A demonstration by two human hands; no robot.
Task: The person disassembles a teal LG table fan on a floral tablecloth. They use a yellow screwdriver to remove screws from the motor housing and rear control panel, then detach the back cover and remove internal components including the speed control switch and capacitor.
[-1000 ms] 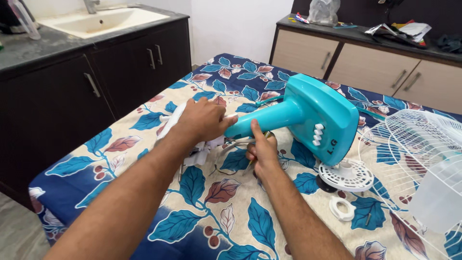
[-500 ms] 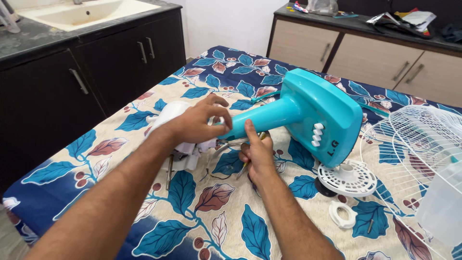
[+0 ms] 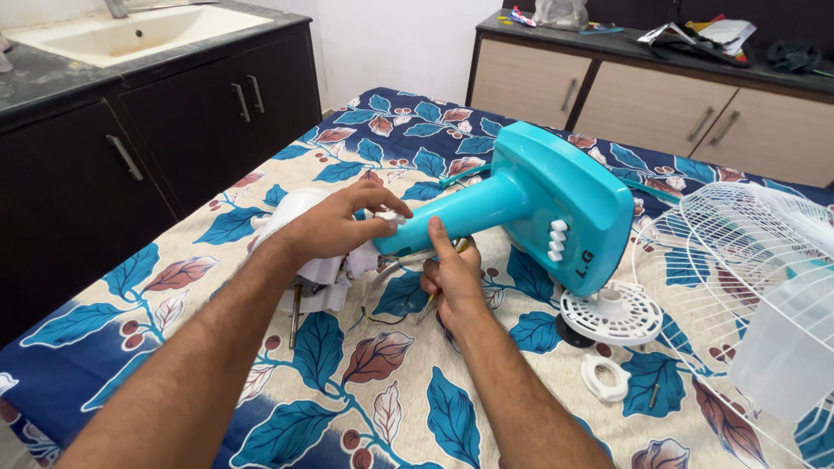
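The left hand [image 3: 334, 227] lies curled over the white plastic fan motor housing [image 3: 300, 227] on the leaf-patterned cloth-covered table [image 3: 373, 382], fingertips touching the neck of the turquoise plastic fan stand [image 3: 539, 204]. The right hand [image 3: 452, 278] sits just below that neck, fingers closed around a thin screwdriver [image 3: 432, 300].

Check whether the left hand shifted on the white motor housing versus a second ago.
Yes. The left hand lay flat near the teal stand; now its fingers curl at the neck joint, while the right hand stays beneath.
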